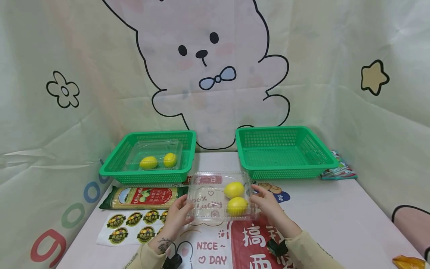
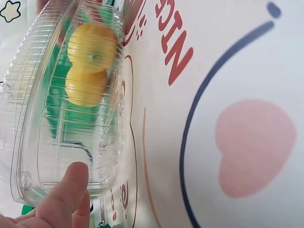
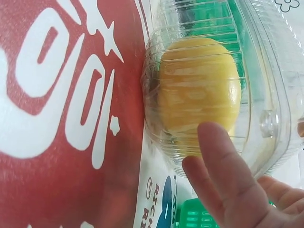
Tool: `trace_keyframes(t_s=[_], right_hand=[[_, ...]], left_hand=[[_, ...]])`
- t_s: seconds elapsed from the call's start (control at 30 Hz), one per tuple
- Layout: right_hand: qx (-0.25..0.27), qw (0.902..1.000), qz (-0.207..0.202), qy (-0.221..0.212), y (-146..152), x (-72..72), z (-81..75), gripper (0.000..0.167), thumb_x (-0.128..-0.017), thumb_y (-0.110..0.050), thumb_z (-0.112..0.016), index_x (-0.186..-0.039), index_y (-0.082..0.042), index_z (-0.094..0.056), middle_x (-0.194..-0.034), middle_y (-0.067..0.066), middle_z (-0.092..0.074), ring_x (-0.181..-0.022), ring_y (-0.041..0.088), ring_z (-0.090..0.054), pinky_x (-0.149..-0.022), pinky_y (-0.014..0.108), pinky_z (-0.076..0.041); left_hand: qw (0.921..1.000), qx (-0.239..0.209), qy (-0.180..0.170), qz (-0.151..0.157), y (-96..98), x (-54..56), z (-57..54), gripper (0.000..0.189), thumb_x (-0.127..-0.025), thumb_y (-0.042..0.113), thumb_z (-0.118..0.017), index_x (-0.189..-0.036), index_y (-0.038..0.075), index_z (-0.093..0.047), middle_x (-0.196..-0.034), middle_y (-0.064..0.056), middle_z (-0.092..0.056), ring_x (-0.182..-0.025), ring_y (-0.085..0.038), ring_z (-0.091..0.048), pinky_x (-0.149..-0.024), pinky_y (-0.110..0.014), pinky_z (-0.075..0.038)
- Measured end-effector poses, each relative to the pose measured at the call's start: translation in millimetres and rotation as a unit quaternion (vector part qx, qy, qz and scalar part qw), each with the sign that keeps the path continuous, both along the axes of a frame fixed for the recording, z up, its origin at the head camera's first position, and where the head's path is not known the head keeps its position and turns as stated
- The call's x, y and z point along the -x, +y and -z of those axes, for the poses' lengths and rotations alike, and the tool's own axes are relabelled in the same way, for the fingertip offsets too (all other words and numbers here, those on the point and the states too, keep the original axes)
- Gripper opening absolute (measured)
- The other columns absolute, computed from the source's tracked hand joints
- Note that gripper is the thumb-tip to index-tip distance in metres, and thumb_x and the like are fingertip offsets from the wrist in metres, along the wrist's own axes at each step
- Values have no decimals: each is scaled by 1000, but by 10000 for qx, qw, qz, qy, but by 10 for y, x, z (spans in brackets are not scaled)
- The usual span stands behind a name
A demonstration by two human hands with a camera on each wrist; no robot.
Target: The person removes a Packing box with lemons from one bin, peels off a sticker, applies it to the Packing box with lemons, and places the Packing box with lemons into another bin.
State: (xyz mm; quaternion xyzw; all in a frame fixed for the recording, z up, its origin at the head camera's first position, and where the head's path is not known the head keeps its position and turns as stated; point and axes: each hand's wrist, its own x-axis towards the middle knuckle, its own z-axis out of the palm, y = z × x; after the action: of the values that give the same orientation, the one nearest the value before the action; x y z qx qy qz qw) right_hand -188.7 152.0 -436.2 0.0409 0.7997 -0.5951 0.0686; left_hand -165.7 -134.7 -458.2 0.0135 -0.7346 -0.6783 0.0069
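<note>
A clear plastic clamshell box [image 1: 206, 201] with its lid down is held between both hands, low over the printed table mat. Two yellow lemons [image 1: 237, 206] lie inside, toward its right end. My left hand [image 1: 178, 215] grips the left end; the left wrist view shows the thumb [image 2: 71, 190] against the ribbed plastic near a corner. On the opposite end, my right hand [image 1: 268, 205] holds the box, and in the right wrist view a thumb [image 3: 223, 156] lies along its side, close to one lemon [image 3: 199, 85]. Some fingers are hidden behind the box.
At the back left, a green basket [image 1: 115, 157] contains another clear box with two lemons. Another green basket [image 1: 285, 173] stands back right, beside a colourful packet [image 1: 339, 168]. Left of the box lie a pasta packet [image 1: 141, 197] and a sticker sheet [image 1: 131, 228]. An orange wrapper [image 1: 408, 262] lies front right.
</note>
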Motion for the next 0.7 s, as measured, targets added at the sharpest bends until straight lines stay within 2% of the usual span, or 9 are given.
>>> trace_keyframes(t_s=[0.23, 0.33, 0.43, 0.5, 0.53, 0.6, 0.7], right_hand=[[-21, 10000, -24, -10, -2, 11, 3, 54, -88, -12, -53, -139, -6, -39, -121, 23, -52, -103, 31, -53, -82, 52, -48], [-168, 9998, -118, -36, 21, 3, -20, 53, -91, -18, -52, -139, -5, -38, -130, 26, -47, -108, 37, -52, -83, 53, -49], [-464, 9989, -109, 33, 79, -29, -76, 52, -93, -27, -52, -137, -2, -40, -134, 26, -44, -112, 41, -50, -84, 51, -50], [-653, 9978, 12, 100, 136, -65, -125, 50, -93, -29, -52, -133, -1, -44, -132, 25, -46, -111, 40, -51, -84, 49, -51], [-760, 9969, 87, 189, 166, -85, -150, 48, -92, -29, -53, -130, 0, -47, -128, 24, -49, -111, 38, -51, -84, 47, -50], [-933, 9946, 283, 354, 226, -129, -196, 41, -91, -25, -55, -122, 2, -53, -119, 20, -55, -106, 32, -52, -83, 42, -50], [-1134, 9901, 581, 582, 296, -192, -245, 27, -90, -20, -57, -106, 1, -60, -99, 13, -60, -89, 22, -52, -73, 32, -47]], left_hand=[[9990, 2, -448, -65, 8, 15, -16, 56, -91, 15, -51, -138, -8, -31, -128, -30, -44, -105, -37, -54, -73, -40, -56], [9985, 46, -550, 4, -24, -31, -77, 56, -96, 20, -45, -140, -8, -26, -134, -33, -38, -112, -43, -50, -77, -44, -55], [9977, 344, -564, -149, -156, -97, -184, 53, -97, 26, -43, -138, -7, -32, -133, -33, -39, -109, -42, -51, -78, -44, -55], [9950, 798, -436, -411, -326, -129, -276, 48, -97, 25, -46, -133, -5, -41, -126, -29, -48, -103, -36, -54, -75, -40, -56], [9918, 1087, -327, -584, -432, -138, -320, 43, -96, 23, -48, -129, -4, -46, -121, -26, -52, -98, -32, -56, -73, -38, -56], [9784, 1870, -167, -861, -685, -149, -399, 38, -94, 21, -51, -123, -3, -52, -114, -22, -57, -91, -25, -57, -67, -32, -55], [9464, 3023, -361, -1080, -1109, -153, -467, 40, -92, 23, -52, -121, -4, -53, -104, -20, -61, -76, -19, -56, -56, -29, -48]])
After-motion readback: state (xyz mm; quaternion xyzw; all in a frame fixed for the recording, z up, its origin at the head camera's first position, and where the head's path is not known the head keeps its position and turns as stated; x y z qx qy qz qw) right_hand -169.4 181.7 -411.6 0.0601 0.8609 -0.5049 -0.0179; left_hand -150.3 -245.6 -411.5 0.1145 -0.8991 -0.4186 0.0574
